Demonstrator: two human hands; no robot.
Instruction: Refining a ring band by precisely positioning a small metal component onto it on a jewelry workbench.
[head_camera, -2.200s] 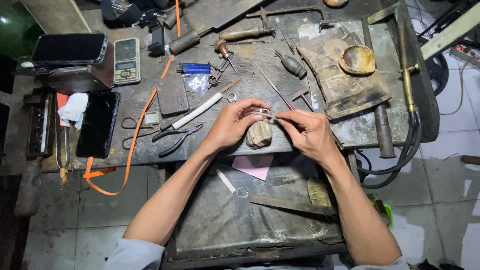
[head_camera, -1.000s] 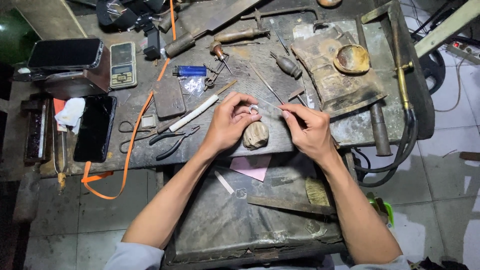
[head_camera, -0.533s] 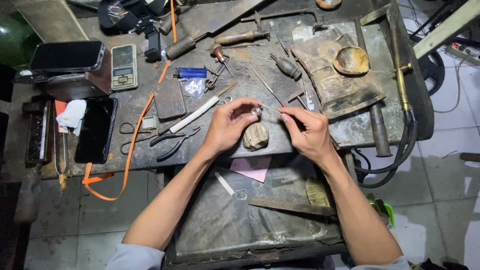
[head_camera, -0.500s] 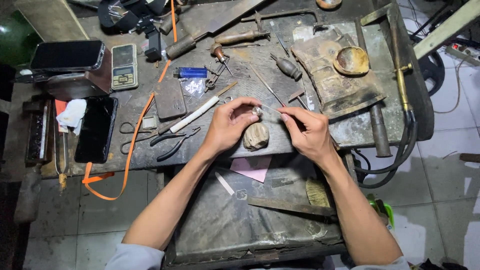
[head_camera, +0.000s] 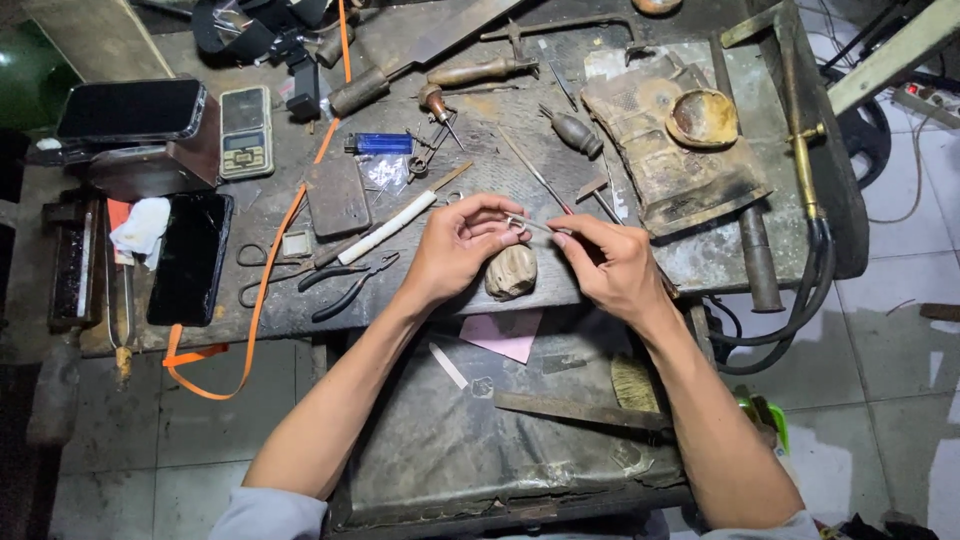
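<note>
L hand (head_camera: 455, 245) & R hand (head_camera: 610, 265) meet, fingers (head_camera: 500, 215) pinched.

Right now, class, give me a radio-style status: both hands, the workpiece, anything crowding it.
Left hand pinching small metal ring. Right hand holding thin tool to it. Bench peg directly beneath. Pliers lie apart, left.

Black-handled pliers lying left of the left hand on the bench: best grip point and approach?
Grip the black-handled pliers across both handles near mid-length, coming from above. They lie flat on the dark metal workbench, handles splayed toward the lower left and jaws toward the left hand. The scissors lie close on the left, so a top-down pinch looks safest.
</note>
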